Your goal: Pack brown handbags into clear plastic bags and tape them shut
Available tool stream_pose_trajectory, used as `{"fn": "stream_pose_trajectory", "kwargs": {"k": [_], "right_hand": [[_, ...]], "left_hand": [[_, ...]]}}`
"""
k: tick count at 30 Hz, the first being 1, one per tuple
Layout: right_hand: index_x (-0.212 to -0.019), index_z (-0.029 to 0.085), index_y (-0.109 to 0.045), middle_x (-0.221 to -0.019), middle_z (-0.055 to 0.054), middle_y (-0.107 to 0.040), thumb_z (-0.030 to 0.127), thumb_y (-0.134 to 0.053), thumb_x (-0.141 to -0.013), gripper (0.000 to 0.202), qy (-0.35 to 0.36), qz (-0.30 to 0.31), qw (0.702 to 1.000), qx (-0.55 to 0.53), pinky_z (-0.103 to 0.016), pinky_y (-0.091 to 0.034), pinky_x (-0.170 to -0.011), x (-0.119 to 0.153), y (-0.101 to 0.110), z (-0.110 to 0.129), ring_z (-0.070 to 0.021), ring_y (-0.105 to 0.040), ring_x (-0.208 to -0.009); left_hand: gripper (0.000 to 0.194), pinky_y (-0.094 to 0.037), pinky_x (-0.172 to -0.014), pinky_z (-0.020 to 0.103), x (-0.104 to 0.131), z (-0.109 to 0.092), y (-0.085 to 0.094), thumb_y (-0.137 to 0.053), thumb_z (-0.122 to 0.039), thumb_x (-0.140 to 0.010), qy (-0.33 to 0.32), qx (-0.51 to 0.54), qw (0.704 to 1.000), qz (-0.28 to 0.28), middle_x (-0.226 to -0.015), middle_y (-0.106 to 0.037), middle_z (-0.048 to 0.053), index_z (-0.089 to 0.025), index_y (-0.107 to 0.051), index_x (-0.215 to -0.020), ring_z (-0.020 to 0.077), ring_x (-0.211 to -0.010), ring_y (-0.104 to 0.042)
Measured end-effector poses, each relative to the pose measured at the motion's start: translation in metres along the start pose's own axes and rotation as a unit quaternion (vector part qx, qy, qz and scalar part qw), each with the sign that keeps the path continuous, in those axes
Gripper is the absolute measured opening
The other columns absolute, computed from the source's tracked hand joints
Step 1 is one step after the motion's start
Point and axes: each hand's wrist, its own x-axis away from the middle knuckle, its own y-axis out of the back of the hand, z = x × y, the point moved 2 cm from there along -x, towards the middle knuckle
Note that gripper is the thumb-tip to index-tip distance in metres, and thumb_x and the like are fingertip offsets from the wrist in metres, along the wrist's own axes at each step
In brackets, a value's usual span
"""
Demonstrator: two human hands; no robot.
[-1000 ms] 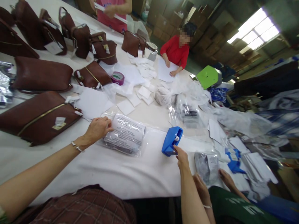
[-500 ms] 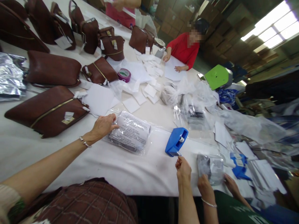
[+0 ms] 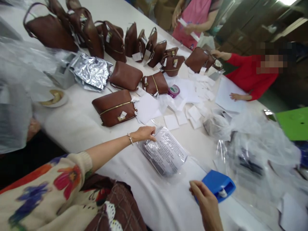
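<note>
Plastic packet [image 3: 168, 152]: a clear wrapper over a printed white sheet, lying flat on the desk [image 3: 81, 125] between the two hands, one corner under the left.
Left hand [image 3: 145, 134]: thumb and fingers closed on the packet's far left corner; a bracelet [image 3: 130, 139] rings the wrist.
Right hand [image 3: 204, 202]: fingers curled narrow, at the near side of the dispenser; whether they pinch any tape cannot be told.
Blue tape dispenser [image 3: 218, 186]: just beyond the right hand, partly hidden by it.
Brown bag [image 3: 115, 109]: beyond the left hand and to its left, on its side, a zip along its front.
White paper [image 3: 146, 107]: directly beyond the left hand, beside the bag.
Purple tape roll [image 3: 173, 90]: farther beyond the left hand, slightly right.
Clear plastic bags [image 3: 250, 160]: heaped beyond the right hand, to its right.
Person in red [image 3: 256, 75]: well beyond the right hand, across the desk.
</note>
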Motion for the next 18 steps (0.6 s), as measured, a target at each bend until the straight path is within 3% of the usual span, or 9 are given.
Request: {"fn": "stream_pose_trajectory", "kwargs": {"k": [2,4,6,8,12,15,18], "right_hand": [[-0.076,0.024,-0.07,-0.073,-0.004,-0.07,0.059,-0.06,-0.075,0.037,0.085,0.126,0.987,0.043,-0.037,-0.053,-0.075,-0.009,-0.03,0.056,-0.0258,-0.065,-0.077],[-0.073,0.022,-0.067,-0.071,-0.002,-0.069,0.045,-0.054,-0.084,0.029,0.196,0.23,0.944,0.133,-0.029,-0.049,-0.072,-0.018,-0.069,0.115,-0.0204,-0.064,-0.073],[-0.075,0.023,-0.069,-0.072,0.0,-0.07,0.03,-0.05,-0.086,0.022,0.265,0.26,0.883,0.288,-0.026,-0.045,-0.066,-0.029,-0.108,0.16,-0.0175,-0.064,-0.07],[-0.079,0.023,-0.071,-0.076,-0.003,-0.073,0.022,-0.053,-0.084,0.019,0.301,0.256,0.826,0.403,-0.027,-0.043,-0.066,-0.04,-0.14,0.19,-0.0198,-0.067,-0.075],[-0.086,0.023,-0.074,-0.08,-0.008,-0.074,0.018,-0.057,-0.081,0.018,0.33,0.271,0.766,0.481,-0.03,-0.041,-0.067,-0.059,-0.173,0.212,-0.0252,-0.069,-0.078],[-0.097,0.027,-0.074,-0.081,-0.005,-0.074,0.016,-0.058,-0.081,0.025,0.347,0.304,0.732,0.501,-0.029,-0.039,-0.067,-0.064,-0.174,0.215,-0.0239,-0.069,-0.079],[-0.12,0.027,-0.064,-0.083,-0.002,-0.074,0.013,-0.062,-0.078,0.044,0.344,0.35,0.72,0.491,-0.028,-0.039,-0.068,-0.065,-0.17,0.214,-0.0224,-0.069,-0.081]], "left_hand": [[0.04,-0.031,-0.055,0.025,-0.001,0.002,0.0,-0.076,-0.053,-0.075,-0.011,0.02,1.0,0.017,-0.088,-0.069,-0.001,-0.022,-0.058,-0.094,0.018,-0.077,-0.064],[0.039,-0.031,-0.055,0.025,-0.003,0.003,0.0,-0.076,-0.052,-0.075,-0.023,0.036,0.999,0.03,-0.084,-0.068,-0.001,-0.022,-0.058,-0.092,0.0187,-0.076,-0.063],[0.038,-0.031,-0.055,0.025,-0.004,0.004,0.001,-0.074,-0.053,-0.076,-0.033,0.049,0.998,0.038,-0.082,-0.067,0.0,-0.022,-0.059,-0.091,0.0193,-0.075,-0.063],[0.036,-0.03,-0.055,0.025,-0.005,0.006,0.0,-0.073,-0.053,-0.077,-0.041,0.062,0.996,0.043,-0.081,-0.067,0.0,-0.021,-0.059,-0.088,0.0194,-0.074,-0.062],[0.032,-0.031,-0.054,0.026,-0.007,0.012,-0.004,-0.071,-0.051,-0.08,-0.057,0.095,0.993,0.049,-0.08,-0.067,0.001,-0.021,-0.059,-0.085,0.0182,-0.071,-0.06],[0.028,-0.031,-0.055,0.025,-0.008,0.017,-0.009,-0.069,-0.048,-0.082,-0.063,0.121,0.989,0.049,-0.081,-0.067,0.0,-0.021,-0.059,-0.084,0.0174,-0.07,-0.059],[0.022,-0.032,-0.056,0.025,-0.01,0.021,-0.013,-0.07,-0.04,-0.08,-0.064,0.139,0.987,0.05,-0.081,-0.067,0.0,-0.021,-0.06,-0.083,0.0167,-0.071,-0.058]]}}
